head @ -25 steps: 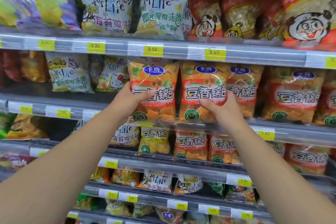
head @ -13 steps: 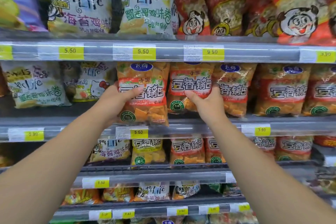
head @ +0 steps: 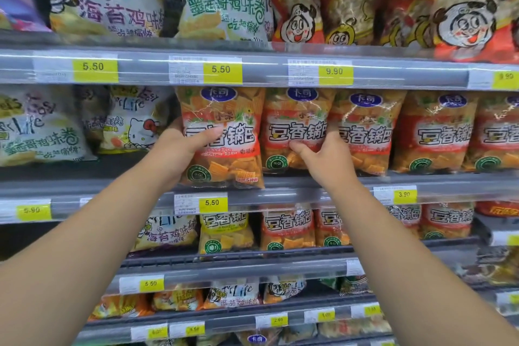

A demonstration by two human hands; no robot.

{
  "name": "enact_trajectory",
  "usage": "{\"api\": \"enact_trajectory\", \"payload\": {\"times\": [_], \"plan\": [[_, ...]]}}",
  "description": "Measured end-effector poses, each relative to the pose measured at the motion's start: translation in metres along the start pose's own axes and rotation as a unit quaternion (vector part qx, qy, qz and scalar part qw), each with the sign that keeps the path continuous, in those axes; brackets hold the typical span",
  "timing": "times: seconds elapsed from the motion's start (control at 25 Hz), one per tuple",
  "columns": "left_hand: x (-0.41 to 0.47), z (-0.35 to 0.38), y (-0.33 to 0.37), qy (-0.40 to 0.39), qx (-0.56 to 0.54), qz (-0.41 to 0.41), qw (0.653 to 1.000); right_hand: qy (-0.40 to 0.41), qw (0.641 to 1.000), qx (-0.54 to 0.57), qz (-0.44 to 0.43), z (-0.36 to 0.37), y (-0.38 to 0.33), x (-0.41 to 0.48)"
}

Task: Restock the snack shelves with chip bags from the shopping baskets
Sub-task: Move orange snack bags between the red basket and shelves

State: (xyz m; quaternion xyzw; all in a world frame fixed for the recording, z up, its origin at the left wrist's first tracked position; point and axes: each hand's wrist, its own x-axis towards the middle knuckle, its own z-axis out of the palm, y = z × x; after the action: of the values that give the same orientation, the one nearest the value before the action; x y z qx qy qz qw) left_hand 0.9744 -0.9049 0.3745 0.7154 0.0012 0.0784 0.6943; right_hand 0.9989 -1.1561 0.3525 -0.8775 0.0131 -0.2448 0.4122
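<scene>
An orange chip bag (head: pixel 224 132) is held by the left hand (head: pixel 177 149) at the left end of a row of like bags on the middle shelf (head: pixel 84 185); the thumb is laid across the printed front, and the fingers are curled round the bag's left edge, hidden behind it. The bag is upright and nearer than its neighbours; its bottom edge hangs over the shelf's front lip, just above a yellow 5.50 price tag (head: pixel 212 202).

Just to the right, a second orange bag (head: pixel 295 126) is gripped by the right hand (head: pixel 325 160); the thumb is pressed low on its front, and the fingers are tucked in at its right edge, between it and a third orange bag (head: pixel 365 132); how far they are curled cannot be told. The two held bags touch side by side; more matching bags (head: pixel 438 132) are ranged to the right along the same shelf.

Left of the first bag, a white bag with a cat cartoon (head: pixel 134 126) is set farther back, beside another white bag (head: pixel 36 129).

On the shelf above, large white bags (head: pixel 106 3) are stood at the left and red bags with a cartoon face (head: pixel 460 17) at the right; tags of 5.50 and 9.90 are fixed to its rail (head: pixel 146 70). On the shelf below, smaller orange bags (head: pixel 286 227) are lined up to the right of a yellow bag (head: pixel 224 230).
</scene>
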Motion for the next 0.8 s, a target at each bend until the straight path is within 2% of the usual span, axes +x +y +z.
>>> {"api": "enact_trajectory", "payload": {"times": [0.12,0.2,0.32,0.52,0.8], "plan": [[-0.002,0.004,-0.001,-0.003,0.003,0.008,1.0,-0.017,1.0,-0.022,-0.012,-0.005,0.002,-0.003],[-0.003,0.009,-0.001,-0.002,0.008,0.021,1.0,-0.017,0.997,-0.077,-0.015,-0.014,0.001,-0.005],[-0.002,0.018,-0.002,0.003,0.004,0.039,0.999,0.026,0.985,-0.17,-0.024,-0.035,0.006,-0.006],[-0.005,0.029,-0.004,0.023,-0.012,0.04,0.999,0.104,0.981,-0.154,-0.05,-0.054,0.039,-0.002],[-0.006,0.039,-0.005,0.027,-0.01,0.058,0.998,0.076,0.972,-0.213,-0.056,-0.053,0.055,0.025]]}}
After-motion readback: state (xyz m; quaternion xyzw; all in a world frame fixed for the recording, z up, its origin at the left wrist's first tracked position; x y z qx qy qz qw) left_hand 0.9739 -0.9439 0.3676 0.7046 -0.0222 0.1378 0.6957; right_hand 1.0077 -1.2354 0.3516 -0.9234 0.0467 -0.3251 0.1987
